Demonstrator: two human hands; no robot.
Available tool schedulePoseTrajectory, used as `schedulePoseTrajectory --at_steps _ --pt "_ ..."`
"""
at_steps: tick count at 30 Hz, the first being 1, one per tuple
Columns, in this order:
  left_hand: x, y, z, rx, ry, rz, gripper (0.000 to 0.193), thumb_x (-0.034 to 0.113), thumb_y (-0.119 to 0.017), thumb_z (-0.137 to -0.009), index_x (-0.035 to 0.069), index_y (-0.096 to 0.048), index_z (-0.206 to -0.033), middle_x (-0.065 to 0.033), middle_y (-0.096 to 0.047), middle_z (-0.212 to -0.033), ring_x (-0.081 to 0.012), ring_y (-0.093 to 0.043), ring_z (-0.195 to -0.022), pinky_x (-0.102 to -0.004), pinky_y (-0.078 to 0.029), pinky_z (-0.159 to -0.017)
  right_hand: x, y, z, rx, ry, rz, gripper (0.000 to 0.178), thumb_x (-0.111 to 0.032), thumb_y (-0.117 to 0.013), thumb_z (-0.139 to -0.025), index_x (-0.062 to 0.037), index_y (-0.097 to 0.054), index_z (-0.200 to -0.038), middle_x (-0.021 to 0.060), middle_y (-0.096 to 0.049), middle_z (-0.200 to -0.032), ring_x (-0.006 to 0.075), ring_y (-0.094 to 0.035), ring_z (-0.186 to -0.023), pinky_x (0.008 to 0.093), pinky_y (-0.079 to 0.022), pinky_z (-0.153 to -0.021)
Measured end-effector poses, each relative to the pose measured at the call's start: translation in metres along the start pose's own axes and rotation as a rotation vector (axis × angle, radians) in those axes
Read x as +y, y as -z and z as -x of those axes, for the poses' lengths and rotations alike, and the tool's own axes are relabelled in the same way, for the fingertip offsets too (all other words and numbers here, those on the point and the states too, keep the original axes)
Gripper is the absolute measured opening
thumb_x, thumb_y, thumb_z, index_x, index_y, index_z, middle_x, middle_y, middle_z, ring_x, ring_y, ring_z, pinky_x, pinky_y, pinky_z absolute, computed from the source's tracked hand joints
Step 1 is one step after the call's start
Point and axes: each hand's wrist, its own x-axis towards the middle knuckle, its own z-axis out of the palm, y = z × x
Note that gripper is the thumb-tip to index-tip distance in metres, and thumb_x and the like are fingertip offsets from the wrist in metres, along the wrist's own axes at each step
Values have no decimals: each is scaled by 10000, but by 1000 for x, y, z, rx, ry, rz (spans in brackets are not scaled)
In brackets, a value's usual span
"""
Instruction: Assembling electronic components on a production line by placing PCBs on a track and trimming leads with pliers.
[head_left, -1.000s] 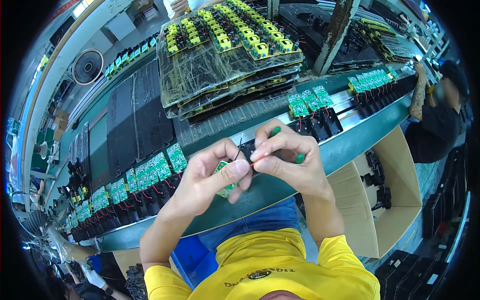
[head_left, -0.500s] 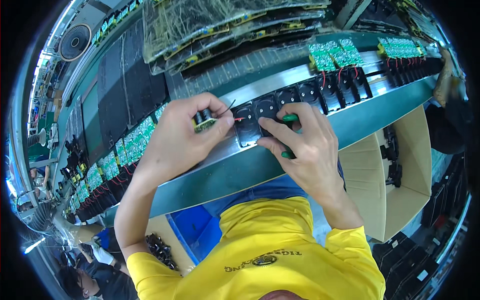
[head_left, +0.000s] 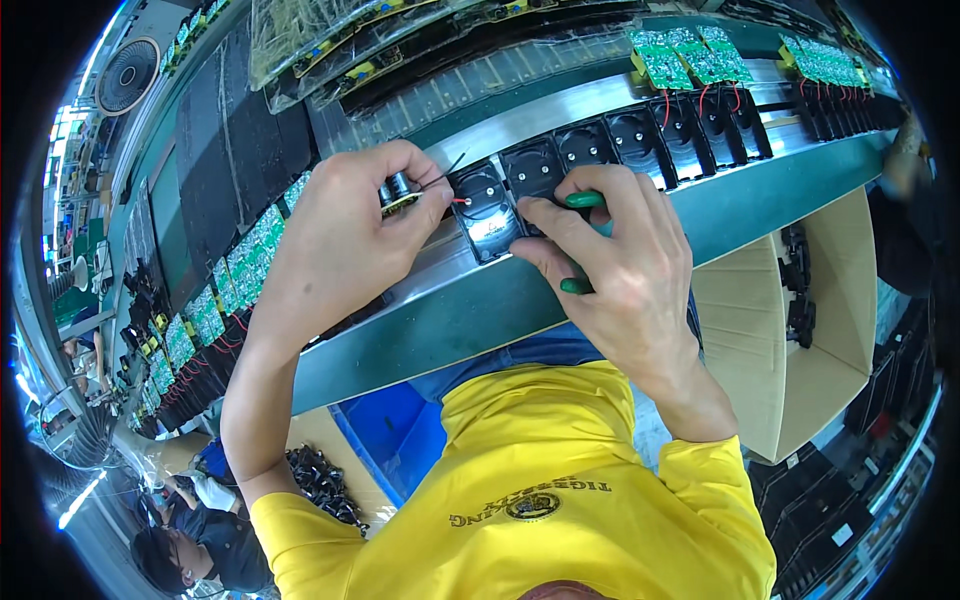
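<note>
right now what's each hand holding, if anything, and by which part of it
The left hand holds a circuit board, the exact gripped part hidden; the right hand holds a green-handled tool by its handles.

circuit board [head_left: 403, 203] and green-handled tool [head_left: 584, 200] partly hidden; stacked trays [head_left: 318, 38] cut off.

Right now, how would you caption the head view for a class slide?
Left hand grips a circuit board near black casings; right hand holds a green-handled tool.

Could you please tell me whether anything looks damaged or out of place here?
Nothing stands out: the black plastic cases sit in a row, the left hand holds a circuit board, and the right hand holds a green-handled tool.
</note>
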Motion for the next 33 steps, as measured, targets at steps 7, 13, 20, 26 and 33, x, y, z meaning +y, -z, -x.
schedulePoseTrajectory --at_steps 7,13,20,26,33 --pt "3 -2 0 7 23 -18 122 88 -806 -1001 -32 -805 -1026 -62 -782 -865 -162 -548 -669 -305 -473 -634 1 0 0 -3 6 3 329 -144 -1004 -826 -116 -907 -1140 32 -697 -1204 214 -608 -955 347 -545 -828" --pt "7 -2 -2 24 3 -85 143 111 -808 -970 -31 -819 -985 -138 -775 -806 -254 -602 -607 -386 -551 -685 1 0 0 -6 5 -6 345 -141 -1005 -823 -113 -905 -1152 35 -695 -1202 216 -607 -955 348 -546 -829" --pt "1 -3 -3 27 -59 -188 125 103 -812 -982 -20 -796 -997 -67 -756 -821 -185 -497 -618 -318 -450 -606 2 0 -1 -5 11 -6 344 -143 -1005 -823 -111 -906 -1151 40 -692 -1205 219 -605 -950 348 -548 -823" --pt "4 -7 -6 94 -132 -254 134 111 -807 -973 -21 -788 -988 -95 -742 -806 -234 -508 -611 -350 -481 -634 4 -1 2 -4 -2 -17 344 -149 -1008 -822 -109 -907 -1148 40 -692 -1209 220 -603 -947 343 -549 -815" --pt "6 -4 -10 61 -162 -321 143 123 -804 -971 -19 -781 -980 -118 -729 -792 -274 -529 -614 -374 -508 -675 5 -2 2 -11 5 1 360 -162 -1012 -819 -111 -907 -1160 38 -689 -1216 219 -602 -950 343 -551 -811"
